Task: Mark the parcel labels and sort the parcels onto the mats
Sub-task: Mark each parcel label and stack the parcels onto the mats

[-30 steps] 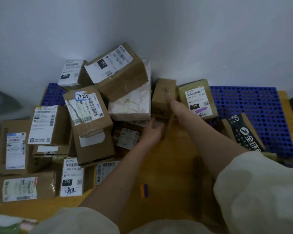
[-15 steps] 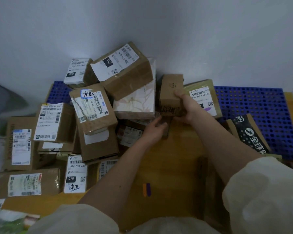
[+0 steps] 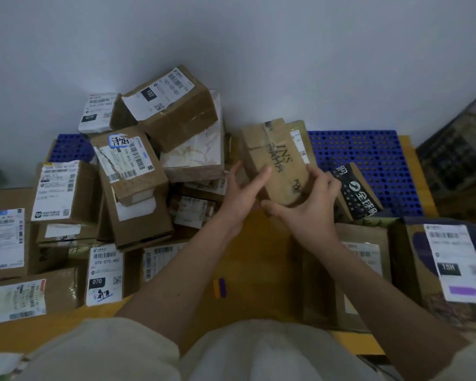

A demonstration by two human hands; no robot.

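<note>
Gripping hands around tilted parcel

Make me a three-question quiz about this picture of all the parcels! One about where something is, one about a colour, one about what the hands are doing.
1. Where is the box marked 102?
A. atop the pile by the wall
B. on the lap
C. under the black packet

2. What colour is the holed mat?
A. red
B. blue
C. green

3. What are the hands doing?
A. resting flat
B. writing
C. holding a brown box

Answers: 1 A, it sits highest at the back. 2 B, the mat is blue. 3 C, the left hand and right hand hold the brown box between them.
</note>
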